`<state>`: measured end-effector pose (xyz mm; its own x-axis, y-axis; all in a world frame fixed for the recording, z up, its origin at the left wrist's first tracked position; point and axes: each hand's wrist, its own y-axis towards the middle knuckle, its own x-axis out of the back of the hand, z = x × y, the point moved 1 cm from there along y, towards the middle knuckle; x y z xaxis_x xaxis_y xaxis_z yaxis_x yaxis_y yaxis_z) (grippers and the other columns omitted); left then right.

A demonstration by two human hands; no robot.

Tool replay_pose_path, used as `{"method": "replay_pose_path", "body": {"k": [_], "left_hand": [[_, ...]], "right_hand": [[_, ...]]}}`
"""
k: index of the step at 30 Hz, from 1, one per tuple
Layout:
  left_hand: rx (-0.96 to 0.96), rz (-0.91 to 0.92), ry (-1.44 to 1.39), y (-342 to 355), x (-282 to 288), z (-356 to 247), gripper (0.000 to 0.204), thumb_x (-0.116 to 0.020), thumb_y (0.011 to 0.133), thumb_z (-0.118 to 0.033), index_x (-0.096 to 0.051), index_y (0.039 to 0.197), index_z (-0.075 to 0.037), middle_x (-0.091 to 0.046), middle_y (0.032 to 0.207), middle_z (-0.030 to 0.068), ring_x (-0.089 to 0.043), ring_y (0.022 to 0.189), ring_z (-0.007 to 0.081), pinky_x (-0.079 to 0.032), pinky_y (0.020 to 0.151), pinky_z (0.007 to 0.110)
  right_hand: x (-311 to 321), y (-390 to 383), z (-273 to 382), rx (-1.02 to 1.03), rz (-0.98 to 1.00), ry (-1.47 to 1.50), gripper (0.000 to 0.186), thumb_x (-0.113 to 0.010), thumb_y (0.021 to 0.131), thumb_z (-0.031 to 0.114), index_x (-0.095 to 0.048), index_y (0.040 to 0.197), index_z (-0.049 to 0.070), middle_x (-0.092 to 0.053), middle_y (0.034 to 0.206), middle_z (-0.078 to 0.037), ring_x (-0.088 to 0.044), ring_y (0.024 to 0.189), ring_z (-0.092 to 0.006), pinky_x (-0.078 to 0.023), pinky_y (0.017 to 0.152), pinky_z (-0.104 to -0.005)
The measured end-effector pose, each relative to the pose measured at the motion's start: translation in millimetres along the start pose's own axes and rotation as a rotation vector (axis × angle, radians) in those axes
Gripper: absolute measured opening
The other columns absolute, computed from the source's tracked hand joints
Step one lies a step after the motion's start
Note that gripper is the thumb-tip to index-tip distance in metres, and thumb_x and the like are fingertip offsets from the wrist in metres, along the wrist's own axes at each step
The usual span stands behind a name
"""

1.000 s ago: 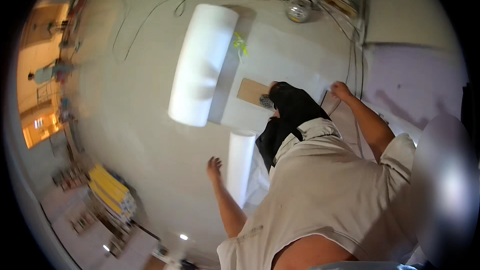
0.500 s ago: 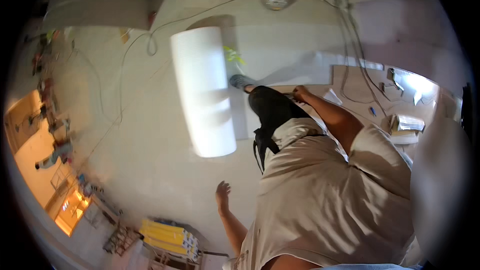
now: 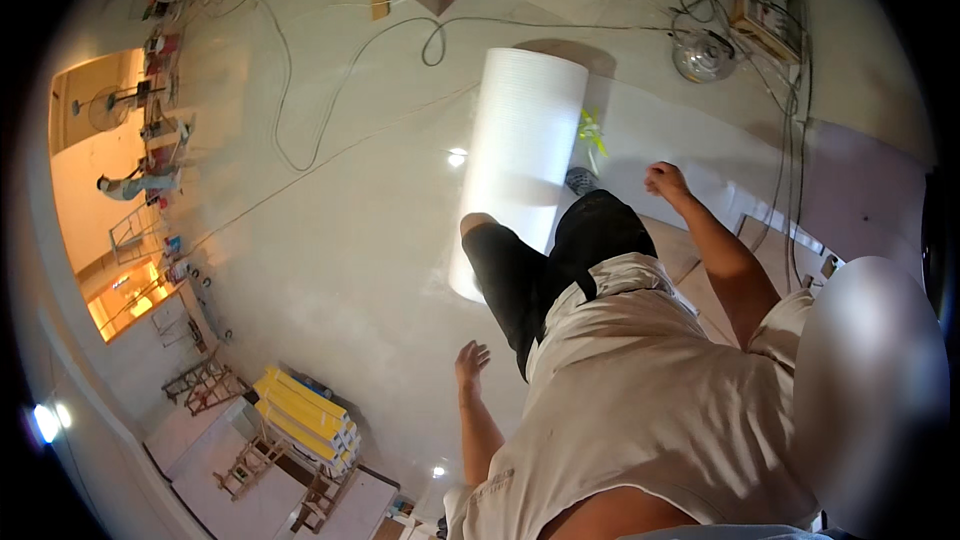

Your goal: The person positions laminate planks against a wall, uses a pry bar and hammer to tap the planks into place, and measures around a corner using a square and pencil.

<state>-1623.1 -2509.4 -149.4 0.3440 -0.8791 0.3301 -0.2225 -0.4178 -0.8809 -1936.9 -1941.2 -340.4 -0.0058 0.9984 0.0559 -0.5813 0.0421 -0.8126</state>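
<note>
My left hand (image 3: 471, 364) hangs beside my left hip, its fingers apart and holding nothing. Out past my right thigh, my right hand (image 3: 666, 181) is in the air with its fingers curled in; nothing shows in it. A large white roll of sheet material (image 3: 525, 130) lies on the floor ahead of me, nearest to my legs and touched by neither hand. My raised left knee (image 3: 478, 224) covers part of its near end. Beside its right side stands my grey shoe (image 3: 581, 180), near a yellow-green strip (image 3: 592, 130).
A long cable (image 3: 345, 90) snakes over the floor. A clear round lamp-like object (image 3: 703, 55) and a wooden crate (image 3: 768, 5) stand at far right among wires. Yellow boxes (image 3: 305, 415) are stacked at lower left near wooden stands (image 3: 250, 465). Another person (image 3: 140, 185) is far left.
My view has turned, so the roll appears farther right. My left leg has come forward, raised in front of the roll. The right hand has moved away from my thigh.
</note>
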Motion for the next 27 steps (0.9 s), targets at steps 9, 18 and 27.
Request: {"method": "replay_pose_path", "body": {"k": [9, 18, 27], "left_hand": [[-0.223, -0.058, -0.095, 200.0, 60.6, -184.1, 0.050, -0.058, 0.100, -0.026, -0.045, 0.140, 0.001, -0.067, 0.117, 0.0212, -0.069, 0.101, 0.0297, -0.058, 0.084, 0.038], [0.045, 0.110, -0.336, 564.3, 59.1, -437.4, 0.100, -0.076, 0.090, -0.027, -0.006, 0.155, 0.001, -0.049, 0.137, 0.0292, -0.060, 0.116, 0.0374, -0.055, 0.096, 0.048], [-0.084, 0.368, -0.355, 712.6, -19.2, -577.6, 0.046, -0.051, 0.105, -0.030, -0.050, 0.135, 0.005, -0.066, 0.118, 0.0239, -0.067, 0.108, 0.0319, -0.053, 0.104, 0.045]], "right_hand": [[-3.9, 61.5, -63.4, -0.229, -0.271, 0.028, 0.015, -0.056, 0.097, 0.016, -0.059, 0.098, 0.001, -0.063, 0.072, -0.012, -0.058, 0.052, -0.0188, -0.047, 0.043, -0.0334], [-159.4, 106.9, -99.8, -0.226, -0.332, 0.151, 0.015, -0.057, 0.097, 0.014, -0.062, 0.105, 0.002, -0.066, 0.077, -0.009, -0.064, 0.062, -0.0163, -0.051, 0.053, -0.0309], [-315.8, 181.8, -136.3, -0.319, -0.395, -0.532, 0.027, -0.060, 0.090, 0.027, -0.066, 0.105, 0.006, -0.071, 0.098, -0.016, -0.068, 0.090, -0.0328, -0.054, 0.079, -0.0435]]}}
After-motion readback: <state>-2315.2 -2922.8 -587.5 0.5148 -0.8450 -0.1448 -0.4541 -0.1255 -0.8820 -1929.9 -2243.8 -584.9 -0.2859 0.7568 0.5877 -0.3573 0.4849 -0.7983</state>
